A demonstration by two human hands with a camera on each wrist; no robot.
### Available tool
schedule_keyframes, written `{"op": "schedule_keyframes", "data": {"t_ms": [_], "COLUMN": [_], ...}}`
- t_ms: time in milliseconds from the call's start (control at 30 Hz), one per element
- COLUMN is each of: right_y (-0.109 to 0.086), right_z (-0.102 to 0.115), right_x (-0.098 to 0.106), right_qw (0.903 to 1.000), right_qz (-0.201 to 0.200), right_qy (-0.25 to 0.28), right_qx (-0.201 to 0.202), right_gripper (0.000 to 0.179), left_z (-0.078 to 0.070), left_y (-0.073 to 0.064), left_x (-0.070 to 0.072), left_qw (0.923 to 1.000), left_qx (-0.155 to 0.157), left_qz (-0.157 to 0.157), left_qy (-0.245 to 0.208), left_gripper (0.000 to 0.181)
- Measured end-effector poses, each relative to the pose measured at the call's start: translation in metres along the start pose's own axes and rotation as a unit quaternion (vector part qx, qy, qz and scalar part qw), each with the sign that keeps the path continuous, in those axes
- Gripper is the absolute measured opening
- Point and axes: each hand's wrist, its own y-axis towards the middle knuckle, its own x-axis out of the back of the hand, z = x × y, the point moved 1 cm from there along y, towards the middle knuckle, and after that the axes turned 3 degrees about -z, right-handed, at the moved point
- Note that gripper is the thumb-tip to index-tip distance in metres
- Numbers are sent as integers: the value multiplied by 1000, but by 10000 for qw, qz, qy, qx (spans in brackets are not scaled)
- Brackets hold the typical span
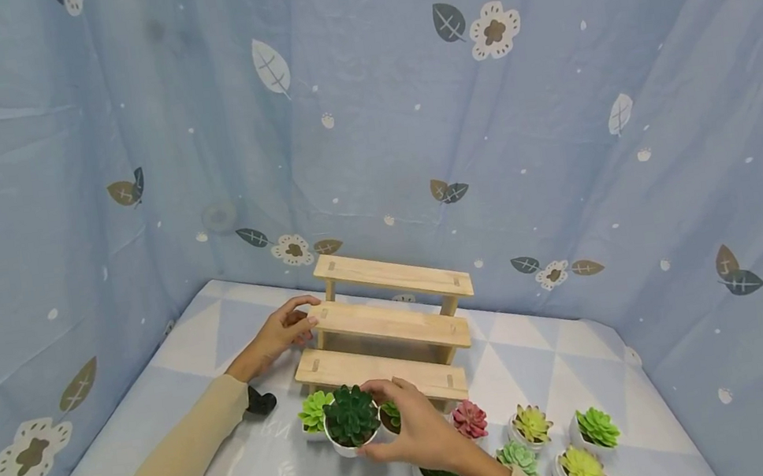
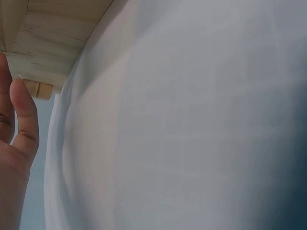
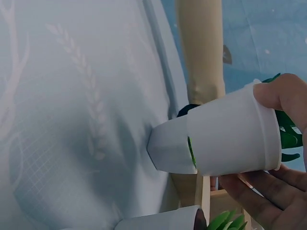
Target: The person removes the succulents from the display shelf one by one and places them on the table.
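Note:
My right hand (image 1: 419, 428) pinches the rim of a white pot with a dark green artificial succulent (image 1: 351, 416), raised in front of the lowest plank. The right wrist view shows thumb and fingers on this white pot (image 3: 230, 134). Behind it is another white pot (image 3: 168, 146), that of a bright green succulent (image 1: 313, 411). My left hand (image 1: 284, 333) holds the left end of the middle plank of a three-tier wooden stand (image 1: 392, 322). In the left wrist view, fingertips (image 2: 21, 98) show beside the wood (image 2: 53, 43).
Right of the stand's front stand several potted succulents: a red one (image 1: 470, 419), a pale green one (image 1: 517, 458), yellow ones (image 1: 583, 469) and a green one (image 1: 597, 427). My right hand partly covers others. A patterned blue curtain (image 1: 366, 113) rises behind the table.

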Motion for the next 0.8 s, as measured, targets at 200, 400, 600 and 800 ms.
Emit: {"op": "schedule_keyframes", "data": {"t_ms": [200,400,600,800], "right_y": [-2,-6,-7,-6], "right_z": [-3,-6,-9,-11], "right_x": [-1,-6,-10,-15], "right_qw": [9988,9955,9937,9887], "right_qz": [420,616,575,575], "right_qy": [-6,-331,-478,-837], "right_qx": [261,632,830,1100], "right_gripper": [69,64,62,63], "left_z": [2,6,26,33], "left_y": [1,3,14,15], "left_x": [0,0,4,6], "left_qw": [10000,10000,9999,9999], "left_qx": [-92,-42,-36,-69], "left_qz": [-10,-26,-57,-81], "left_qy": [12,63,79,100], "left_gripper": [53,51,52,52]}}
